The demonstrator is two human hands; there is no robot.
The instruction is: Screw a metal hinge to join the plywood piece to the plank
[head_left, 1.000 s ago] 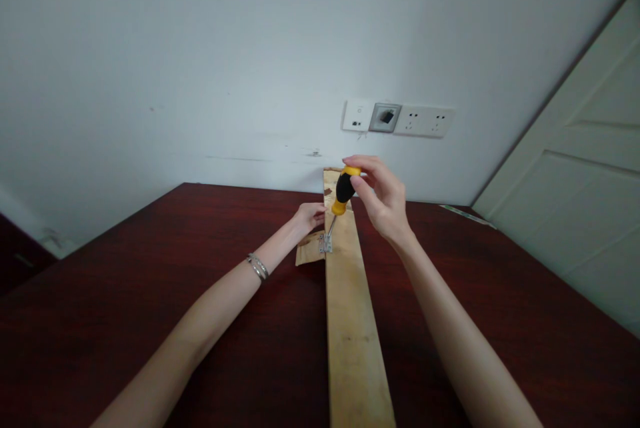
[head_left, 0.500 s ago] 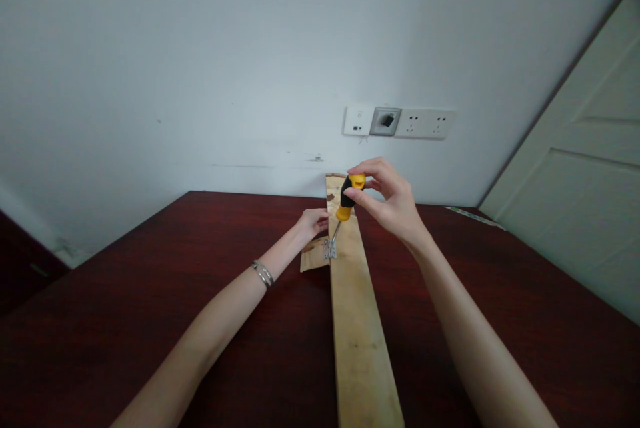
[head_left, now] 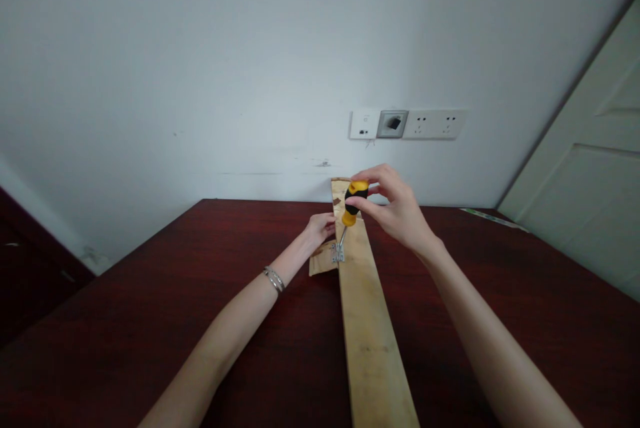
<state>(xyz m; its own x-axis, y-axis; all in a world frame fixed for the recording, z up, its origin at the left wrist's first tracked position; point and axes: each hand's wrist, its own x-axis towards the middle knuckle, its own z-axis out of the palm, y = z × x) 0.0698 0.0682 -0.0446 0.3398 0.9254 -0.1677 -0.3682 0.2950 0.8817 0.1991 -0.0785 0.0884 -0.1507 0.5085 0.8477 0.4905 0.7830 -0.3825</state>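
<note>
Head: one screwdriver (head_left: 351, 211), one hinge (head_left: 339, 253)

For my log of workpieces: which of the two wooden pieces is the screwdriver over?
The long board, running off the picture's bottom edge; the screwdriver leans above it. The short piece juts out to its left.

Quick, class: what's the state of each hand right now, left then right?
Left hand: at the edge of the long board; whether gripping cannot be told.
Right hand: closed, holding the screwdriver.
</note>
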